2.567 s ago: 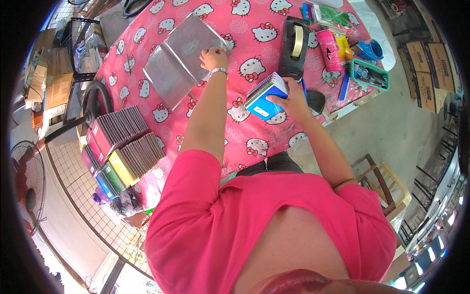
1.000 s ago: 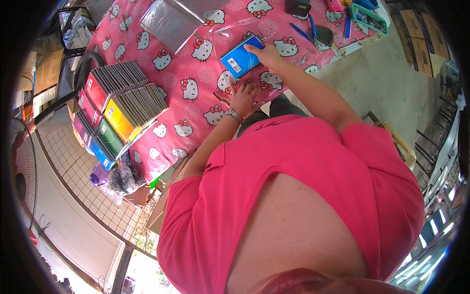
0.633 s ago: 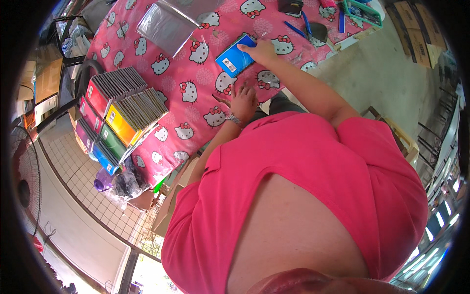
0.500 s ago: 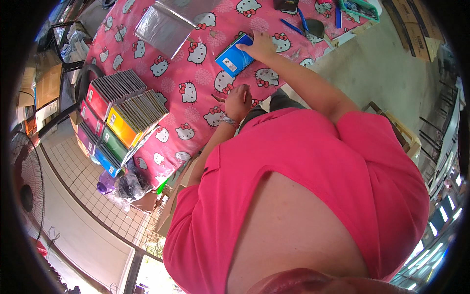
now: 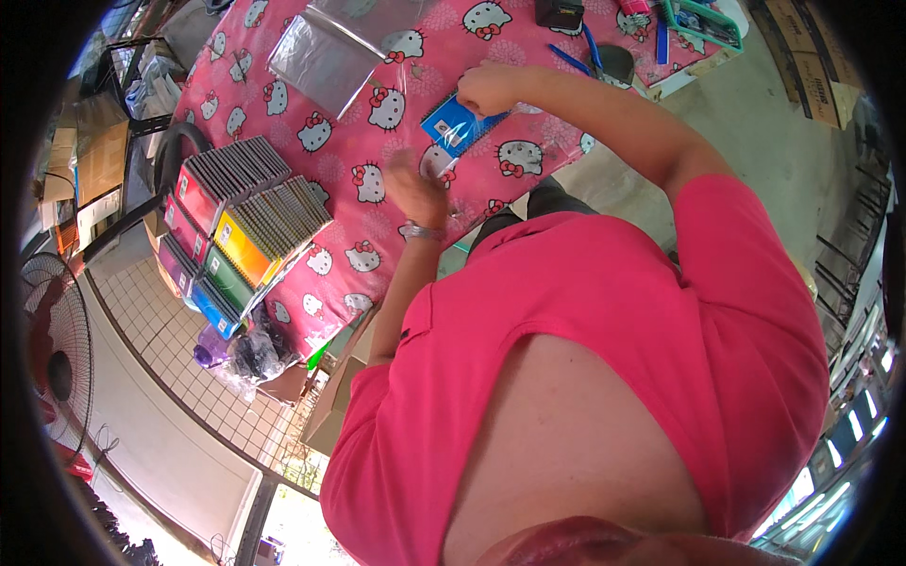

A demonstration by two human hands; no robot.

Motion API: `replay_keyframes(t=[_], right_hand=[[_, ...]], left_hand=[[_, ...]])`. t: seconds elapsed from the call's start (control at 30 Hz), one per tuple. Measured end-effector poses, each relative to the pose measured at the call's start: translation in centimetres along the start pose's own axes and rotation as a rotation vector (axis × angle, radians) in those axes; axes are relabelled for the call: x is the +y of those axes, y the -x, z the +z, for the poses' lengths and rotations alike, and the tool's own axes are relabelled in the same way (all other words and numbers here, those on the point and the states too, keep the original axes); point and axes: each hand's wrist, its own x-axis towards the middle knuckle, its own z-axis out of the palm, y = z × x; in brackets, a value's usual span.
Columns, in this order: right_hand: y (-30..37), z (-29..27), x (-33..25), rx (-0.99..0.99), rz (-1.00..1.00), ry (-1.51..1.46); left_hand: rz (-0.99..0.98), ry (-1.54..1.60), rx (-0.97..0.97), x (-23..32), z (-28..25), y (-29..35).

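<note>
Blue-covered and spiral-bound, a small notebook [image 5: 457, 130] lies aslant on the pink cat-print tablecloth [image 5: 342, 224], near the table edge closest to the person. The right hand [image 5: 491, 90] covers its upper corner, fingers curled in — whether they grip anything, I can't tell from here. The left hand [image 5: 415, 191] (a silvery band [image 5: 422, 231] at its wrist) blurs near the notebook's lower left, its fingers too smeared to read. Clear plastic sheets [image 5: 323, 64] lie beyond — stacked spiral notebooks [image 5: 241, 247] to the left.
</note>
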Motion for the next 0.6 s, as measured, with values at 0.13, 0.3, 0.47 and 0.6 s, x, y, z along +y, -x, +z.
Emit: replay_keyframes(t=[0.13, 0.3, 0.47, 0.6], right_hand=[[-0.9, -0.5, 0.4, -0.142, -0.023, -0.035], [2.1, 1.4, 2.5, 0.143, -0.128, -0.089], [3.8, -5.3, 6.8, -0.068, 0.089, 0.094], [-3.6, -4.7, 8.0, 0.167, -0.015, 0.101]], left_hand=[[0.379, 0.054, -0.556, 6.5, 1.6, 1.1], [0.196, -0.131, -0.602, 6.5, 3.9, 1.8], [0.145, -0.13, -0.619, 6.3, 4.0, 1.8], [0.095, -0.096, -0.611, 6.7, 3.9, 1.5]])
